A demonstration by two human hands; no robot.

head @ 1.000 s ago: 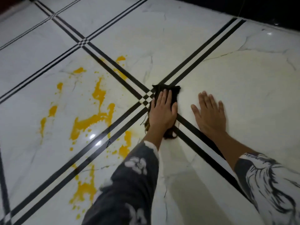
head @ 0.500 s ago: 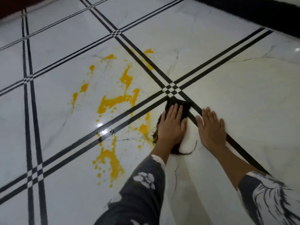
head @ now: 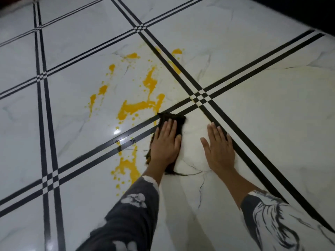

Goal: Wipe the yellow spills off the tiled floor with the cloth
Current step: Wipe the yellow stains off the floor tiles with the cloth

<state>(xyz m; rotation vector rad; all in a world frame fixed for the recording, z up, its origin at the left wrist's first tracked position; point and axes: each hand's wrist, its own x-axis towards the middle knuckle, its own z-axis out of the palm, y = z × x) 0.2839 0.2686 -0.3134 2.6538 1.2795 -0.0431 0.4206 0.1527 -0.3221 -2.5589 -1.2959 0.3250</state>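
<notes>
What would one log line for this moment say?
left hand: pressing flat on dark cloth | right hand: flat on tiled floor | yellow spills: unwiped, left of cloth

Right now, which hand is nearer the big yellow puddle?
Left. The left hand presses the cloth beside the puddle; the right hand lies flat on the floor, farther right.

A polished indoor floor, seemingly domestic: glossy white marble-look floor tiles (head: pixel 262 124) with black double-line borders (head: pixel 233 82) crossing just beyond the right hand (head: pixel 220 151).
</notes>
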